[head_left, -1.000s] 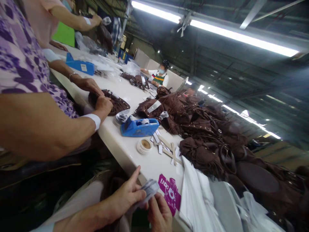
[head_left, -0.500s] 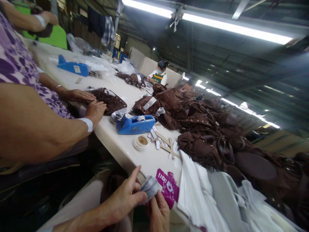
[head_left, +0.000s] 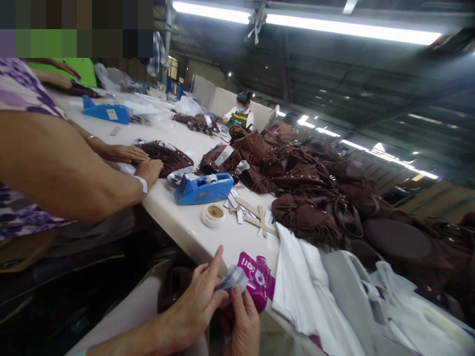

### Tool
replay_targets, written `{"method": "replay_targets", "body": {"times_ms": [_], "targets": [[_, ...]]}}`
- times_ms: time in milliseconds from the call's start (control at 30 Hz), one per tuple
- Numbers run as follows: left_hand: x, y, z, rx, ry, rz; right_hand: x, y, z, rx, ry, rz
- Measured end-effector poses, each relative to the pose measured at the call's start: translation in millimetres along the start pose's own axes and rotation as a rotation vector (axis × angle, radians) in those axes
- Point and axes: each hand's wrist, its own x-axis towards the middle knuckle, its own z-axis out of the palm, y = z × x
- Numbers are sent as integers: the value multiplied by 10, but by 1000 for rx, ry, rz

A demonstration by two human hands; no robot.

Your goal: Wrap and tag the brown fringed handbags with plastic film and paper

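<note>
Low in the view, at the table's front edge, my left hand point(head_left: 202, 294) pinches a curled, translucent grey-white strip point(head_left: 234, 278) near its thumb, with the index finger stretched out. My right hand point(head_left: 243, 316) grips the same strip from the other side between thumb and fingers. What the strip is made of I cannot tell. Just behind the hands lies a purple plastic packet point(head_left: 260, 279) with white lettering. Something dark brown point(head_left: 174, 287) rests on my lap, partly hidden by my left hand.
On the white table point(head_left: 196, 242) stand a small round tub point(head_left: 213, 215) and a blue tape dispenser point(head_left: 204, 189), beside scattered card strips point(head_left: 256, 217). Brown fringed bags point(head_left: 304, 173) pile up behind. White cloth point(head_left: 297, 277) and a grey dispenser point(head_left: 347, 282) lie right. A co-worker's hands point(head_left: 148, 170) press a bag.
My right thumb has come up over the strip, and the strip is now more curled between my hands. The view has shifted slightly. The co-worker's hands stay on the bag.
</note>
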Motion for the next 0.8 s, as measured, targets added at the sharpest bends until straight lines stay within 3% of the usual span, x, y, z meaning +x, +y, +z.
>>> {"method": "replay_targets", "body": {"times_ms": [167,333,433,633,800], "targets": [[-3,-71,97,-152,91,-71,127,60,-71,6,-33,39],[25,-100,187,-485,144,-138,152,178,-141,-41,33,-99],[67,-169,223,-590,181,-126,141,227,-148,-64,53,-106],[112,-144,208,-786,-22,-76,134,125,-87,-50,-5,-75],[114,14,149,-780,2,-2,142,-74,-165,-222,-85,-60]]}}
